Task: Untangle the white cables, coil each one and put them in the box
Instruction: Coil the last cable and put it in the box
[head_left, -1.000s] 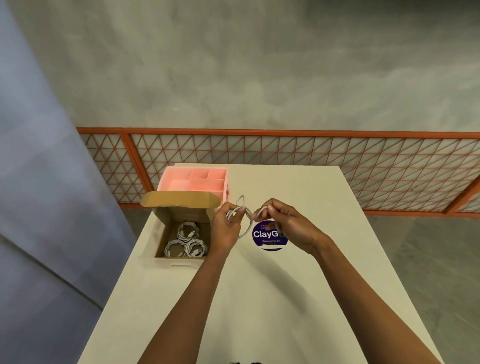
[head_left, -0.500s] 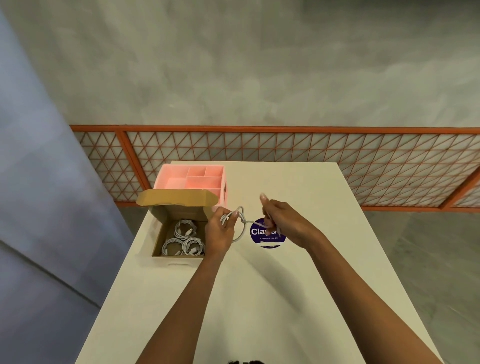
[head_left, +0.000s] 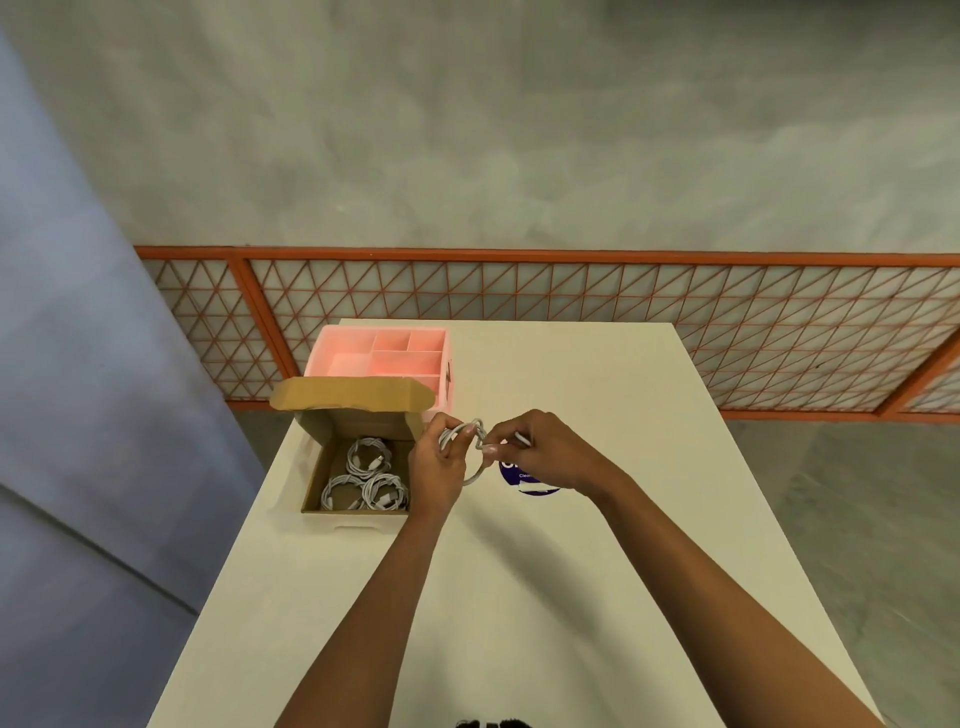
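Just above the table, to the right of the box, my left hand (head_left: 435, 467) grips a coiled white cable (head_left: 475, 475). My right hand (head_left: 540, 452) pinches the cable's loose end against the top of the coil, its fingertips touching those of the left hand. The open cardboard box (head_left: 311, 486) sits at the table's left edge with its lid flap standing up. Three coiled white cables (head_left: 366, 475) lie inside it. Part of the held coil is hidden behind my fingers.
A pink compartment organiser (head_left: 384, 358) stands behind the box. A round purple sticker (head_left: 527, 480) lies on the white table (head_left: 571, 597) under my right hand. An orange mesh fence (head_left: 571, 306) runs behind the table's far edge.
My right hand had drawn away to the right with the cable's end; it is now back against the left hand at the top of the coil.
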